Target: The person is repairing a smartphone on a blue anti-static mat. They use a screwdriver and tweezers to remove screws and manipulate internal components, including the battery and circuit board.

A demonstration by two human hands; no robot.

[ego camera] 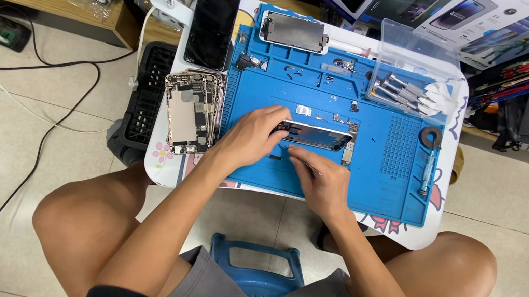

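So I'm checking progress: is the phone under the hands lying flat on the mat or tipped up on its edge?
Tipped up. The phone stands on its long edge on the blue mat, steadied by the left hand; the right hand is just below it.

Your left hand (pixel 254 137) and right hand (pixel 322 181) are crowding the middle of the blue work mat (pixel 326 99), with the opened phone (pixel 314 135) lying between them. To your left, the stack of phone housings (pixel 192 111) is blocking the mat's edge, and the dark phone (pixel 213 24) is lying just behind it. Loose small parts (pixel 330 75) are scattering across the mat's far half — screws, probably, though they are too small to tell. The clear tray of tools (pixel 410 90) is closing off the far right corner. The mat's right side is staying open up to the tape roll (pixel 430 136) and the slim tube (pixel 426 173).
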